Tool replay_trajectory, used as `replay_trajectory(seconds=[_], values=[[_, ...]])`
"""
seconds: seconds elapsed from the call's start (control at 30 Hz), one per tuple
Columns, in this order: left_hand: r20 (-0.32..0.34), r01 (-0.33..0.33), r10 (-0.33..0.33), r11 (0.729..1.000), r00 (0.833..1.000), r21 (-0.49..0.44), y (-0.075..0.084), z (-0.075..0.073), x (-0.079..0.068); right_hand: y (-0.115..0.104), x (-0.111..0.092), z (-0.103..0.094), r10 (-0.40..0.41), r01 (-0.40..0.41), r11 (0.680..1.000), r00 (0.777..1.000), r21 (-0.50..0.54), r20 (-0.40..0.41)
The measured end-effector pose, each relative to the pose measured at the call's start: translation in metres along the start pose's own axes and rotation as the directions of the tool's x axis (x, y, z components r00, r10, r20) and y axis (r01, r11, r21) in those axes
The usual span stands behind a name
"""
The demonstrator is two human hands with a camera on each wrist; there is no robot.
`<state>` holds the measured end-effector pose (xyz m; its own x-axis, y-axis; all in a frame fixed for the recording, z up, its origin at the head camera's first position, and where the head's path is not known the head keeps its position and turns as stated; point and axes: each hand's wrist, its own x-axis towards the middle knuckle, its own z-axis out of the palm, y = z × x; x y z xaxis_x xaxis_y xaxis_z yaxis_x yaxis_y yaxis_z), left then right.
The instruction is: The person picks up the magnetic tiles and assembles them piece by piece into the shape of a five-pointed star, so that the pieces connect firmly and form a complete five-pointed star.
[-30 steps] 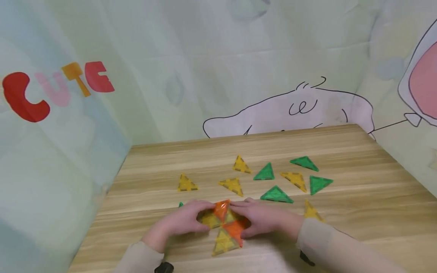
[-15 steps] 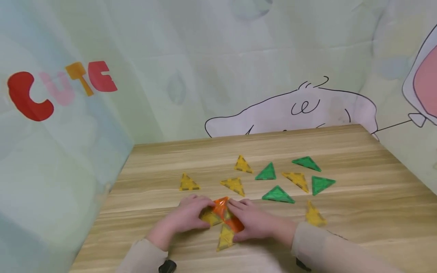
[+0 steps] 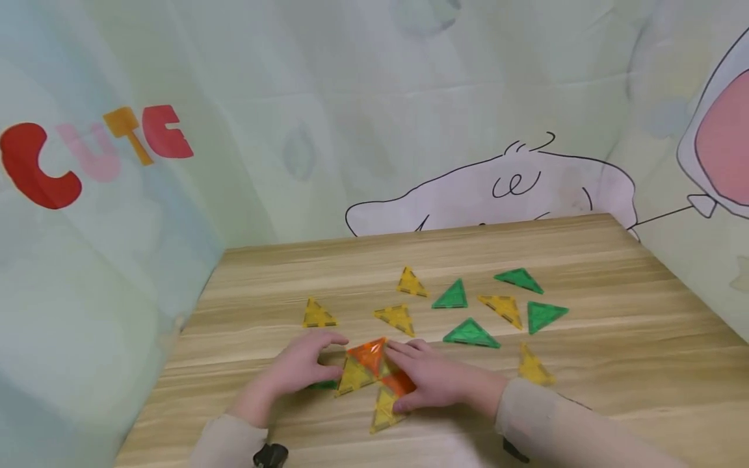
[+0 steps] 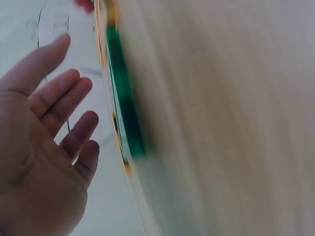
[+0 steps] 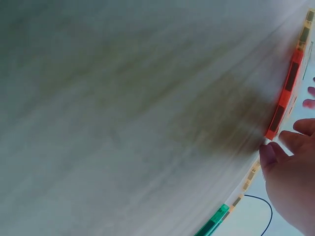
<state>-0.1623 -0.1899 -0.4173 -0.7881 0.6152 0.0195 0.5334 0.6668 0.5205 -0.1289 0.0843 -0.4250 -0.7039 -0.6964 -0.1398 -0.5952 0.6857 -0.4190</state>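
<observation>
A pale printed curtain (image 3: 292,123) closes in the wooden table (image 3: 263,276), with the coloured word CUTE (image 3: 98,170) on its left side, a lilac cartoon figure (image 3: 491,201) behind the far edge and a pink balloon (image 3: 728,146) toward the right.

In the head view, a flat cluster of triangular tiles lies between the two hands, left of the table's middle. Its front orange tile (image 3: 370,354) points toward the centre; a left yellow tile (image 3: 354,378) adjoins it, a near yellow tile (image 3: 383,411) sits closest to the person, and a second orange tile (image 3: 398,383) is partly covered by the right hand (image 3: 441,377). That hand lies over it with fingers extended, not clenched. The left hand (image 3: 301,364) is released beside the cluster, thumb and fingers apart, above a half-hidden green tile (image 3: 324,385). Loose yellow tiles (image 3: 319,315) and green tiles (image 3: 471,333) are scattered toward the far edge and far right corner.

In the left wrist view, the left palm is bare, fingers loosely bent; a blurred green tile stands out edge-on along the tabletop.

In the right wrist view, the right fingertips and thumb are at the end of a red-orange tile (image 5: 285,96); whether they press it is unclear.
</observation>
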Motion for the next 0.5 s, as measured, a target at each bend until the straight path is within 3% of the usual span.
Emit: replay_trajectory(seconds=[0.2, 0.33, 0.5], values=[[-0.029, 0.141, -0.144, 0.984, 0.989, -0.106, -0.026, -0.015, -0.028, 0.000, 0.008, 0.000, -0.040, 0.041, 0.998, 0.999, -0.039, 0.005], [-0.063, 0.184, -0.187, 0.982, 0.980, -0.050, -0.032, -0.016, -0.036, 0.001, 0.011, -0.004, -0.050, 0.051, 0.996, 0.999, -0.069, 0.021], [-0.125, 0.207, -0.199, 0.977, 0.972, 0.055, -0.034, -0.018, -0.033, 0.002, 0.011, -0.006, -0.096, 0.101, 0.991, 0.994, -0.094, 0.054]])
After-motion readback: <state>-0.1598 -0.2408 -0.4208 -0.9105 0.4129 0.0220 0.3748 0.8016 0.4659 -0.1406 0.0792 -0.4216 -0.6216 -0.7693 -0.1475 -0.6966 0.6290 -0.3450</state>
